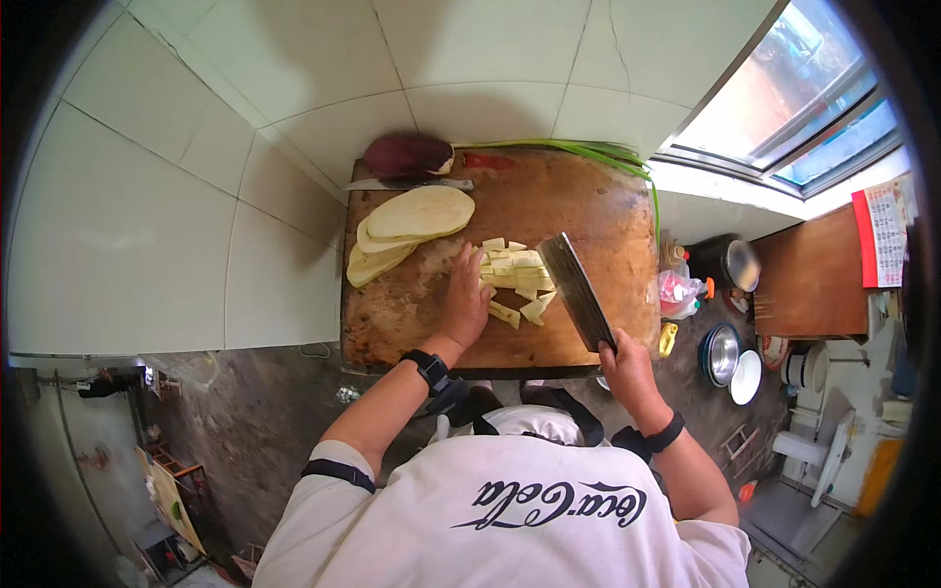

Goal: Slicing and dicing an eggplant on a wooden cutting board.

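Observation:
My right hand (628, 371) grips the handle of a broad-bladed cleaver (577, 290), its blade slanting up and left beside a cluster of pale diced pieces (514, 268). These look like peeled eggplant. Against the left side of the cluster rests my left hand (467, 305), thumb apart from the fingers and nothing held. A few loose pieces (537, 309) lie nearer to me. To the left, long pale slices (419, 213) overlap in a small stack. All of this sits on a thick wooden cutting board (603, 198).
Behind the slices lie a knife (412, 184) and a purple eggplant (404, 156). Green onions (588, 149) run along the board's back edge. White tiles (485, 44) rise behind and left. At right are bottles (680, 290), metal basins (724, 353) and a window (779, 95).

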The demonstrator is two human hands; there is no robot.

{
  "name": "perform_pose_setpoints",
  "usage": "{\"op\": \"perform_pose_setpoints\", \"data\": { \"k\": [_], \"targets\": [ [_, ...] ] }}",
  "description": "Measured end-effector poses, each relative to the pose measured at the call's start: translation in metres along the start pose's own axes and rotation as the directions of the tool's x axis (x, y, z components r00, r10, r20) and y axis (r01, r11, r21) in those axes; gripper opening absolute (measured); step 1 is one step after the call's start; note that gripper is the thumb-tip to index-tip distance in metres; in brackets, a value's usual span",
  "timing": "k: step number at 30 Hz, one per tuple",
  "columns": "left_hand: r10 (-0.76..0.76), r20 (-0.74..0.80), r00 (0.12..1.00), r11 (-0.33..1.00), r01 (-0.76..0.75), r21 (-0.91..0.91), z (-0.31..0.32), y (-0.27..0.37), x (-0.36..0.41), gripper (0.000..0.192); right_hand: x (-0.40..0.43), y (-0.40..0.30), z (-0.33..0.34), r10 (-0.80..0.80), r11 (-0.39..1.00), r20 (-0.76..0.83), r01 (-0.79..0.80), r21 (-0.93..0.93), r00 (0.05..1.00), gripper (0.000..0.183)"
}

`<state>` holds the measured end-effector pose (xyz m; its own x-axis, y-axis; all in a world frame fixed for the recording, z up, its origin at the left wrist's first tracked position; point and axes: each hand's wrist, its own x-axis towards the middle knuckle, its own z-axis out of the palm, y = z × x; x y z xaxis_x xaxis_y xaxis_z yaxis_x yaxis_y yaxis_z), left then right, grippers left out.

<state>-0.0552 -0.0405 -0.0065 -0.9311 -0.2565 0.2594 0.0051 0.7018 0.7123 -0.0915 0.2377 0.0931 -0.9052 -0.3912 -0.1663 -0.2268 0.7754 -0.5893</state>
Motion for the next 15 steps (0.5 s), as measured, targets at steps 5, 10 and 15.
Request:
{"op": "perform_pose_setpoints", "data": {
  "k": [5,10,15],
  "targets": [
    [0.112,-0.049,0.993,0.993,-0.114,-0.034,0.008,0.0,0.002,0.077,0.007,0.011,-0.003,-0.03,1.0,-0.031,0.029,-0.009,0.999,0.017],
    [0.02,-0.029,0.999,0.999,-0.021,-0.034,0.016,0.007,0.004,0.08,0.014,0.019,-0.006,-0.001,1.0,-0.05,0.0,-0.021,0.999,0.017],
    [-0.038,-0.045,0.998,0.99,0.044,0.133,0.004,0.008,-0.011,0.098,0.017,0.027,-0.014,0.013,0.997,-0.06,-0.017,-0.073,0.998,0.019]
  ]
}}
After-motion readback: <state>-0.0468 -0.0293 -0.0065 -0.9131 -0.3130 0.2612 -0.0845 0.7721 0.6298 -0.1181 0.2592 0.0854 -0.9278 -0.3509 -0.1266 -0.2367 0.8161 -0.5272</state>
